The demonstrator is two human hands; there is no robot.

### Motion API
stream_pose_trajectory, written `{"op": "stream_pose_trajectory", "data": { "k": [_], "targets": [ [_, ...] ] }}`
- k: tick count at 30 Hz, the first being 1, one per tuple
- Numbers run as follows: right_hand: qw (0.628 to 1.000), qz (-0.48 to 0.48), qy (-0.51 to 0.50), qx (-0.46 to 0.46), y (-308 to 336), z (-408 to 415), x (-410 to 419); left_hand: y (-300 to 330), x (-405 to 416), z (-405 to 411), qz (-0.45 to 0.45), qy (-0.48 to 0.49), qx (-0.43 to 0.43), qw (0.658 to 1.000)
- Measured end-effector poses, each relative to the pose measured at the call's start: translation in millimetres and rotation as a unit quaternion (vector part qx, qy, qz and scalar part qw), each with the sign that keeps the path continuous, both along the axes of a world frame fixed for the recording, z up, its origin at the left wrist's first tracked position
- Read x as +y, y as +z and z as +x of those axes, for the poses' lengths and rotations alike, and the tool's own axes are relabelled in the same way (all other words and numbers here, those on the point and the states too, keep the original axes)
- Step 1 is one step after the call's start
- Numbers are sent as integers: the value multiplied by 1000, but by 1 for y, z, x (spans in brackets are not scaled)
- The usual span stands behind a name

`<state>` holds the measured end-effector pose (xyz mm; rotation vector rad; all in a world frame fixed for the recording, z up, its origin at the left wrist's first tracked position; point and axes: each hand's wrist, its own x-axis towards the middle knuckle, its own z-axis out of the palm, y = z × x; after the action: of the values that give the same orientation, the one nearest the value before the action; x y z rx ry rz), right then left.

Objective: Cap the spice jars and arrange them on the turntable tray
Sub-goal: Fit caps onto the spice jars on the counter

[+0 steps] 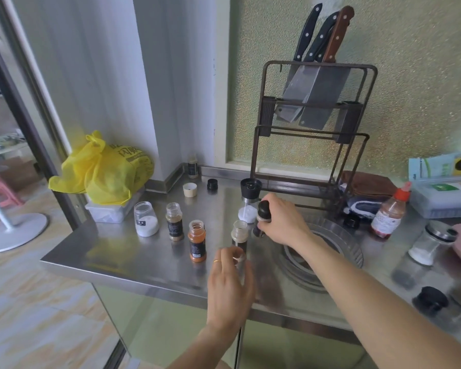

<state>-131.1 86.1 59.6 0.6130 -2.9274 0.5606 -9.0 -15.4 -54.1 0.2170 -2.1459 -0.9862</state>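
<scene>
Black-capped jar [262, 218] in right fingers [273, 209] (tilted)

yellow bag [105, 169], knife rack [313, 134], sauce bottle [390, 213], folded cloth [367, 183]

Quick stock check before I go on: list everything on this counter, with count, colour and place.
Open spice jars: three, brown and orange, front centre.
Salt jar: one, clear, uncapped, left.
Loose caps: two, cream and black, back.
Turntable tray: one, steel, right of centre.
Grinder: one, black-topped, back.
Knife rack: one, dark, at the wall.
Sauce bottle: one, red cap, right.
Bag: one, yellow, left.
Left hand: near front jar.
Right hand: holding capped jar.
</scene>
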Motion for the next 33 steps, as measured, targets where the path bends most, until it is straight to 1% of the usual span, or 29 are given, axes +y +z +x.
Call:
{"op": "stream_pose_trajectory", "data": {
  "k": [3,7,9,11,14,16,18,20,25,28,33],
  "targets": [
    [1000,24,-7,-19,-10,-15,-12,5,-6,-1,8,19,3,1000],
    [999,33,-2,-28,-18,-22,-18,9,-29,4,-26,79,59,995],
    [998,40,4,-38,-14,-22,-17,10,-44,5,-17,122,76,989],
    [998,49,-2,-46,-5,-19,-14,10,-59,1,11,147,58,987],
    [997,71,-13,-16,22,-12,-17,8,-73,-7,57,132,6,990],
    [999,40,-7,30,42,-2,-27,7,-78,-13,78,107,-39,990],
    [997,6,35,75,56,9,-45,6,-83,-20,93,86,-80,989],
    [993,-1,87,84,58,16,-68,6,-90,-23,92,83,-87,988],
    [990,80,116,19,17,14,-122,3,-117,-12,98,101,-53,989],
    [984,128,122,-14,-13,17,-141,-7,-129,-4,88,63,-54,993],
    [980,155,120,-30,-44,21,-156,-10,-134,-7,86,56,-51,993]
  ]
}}
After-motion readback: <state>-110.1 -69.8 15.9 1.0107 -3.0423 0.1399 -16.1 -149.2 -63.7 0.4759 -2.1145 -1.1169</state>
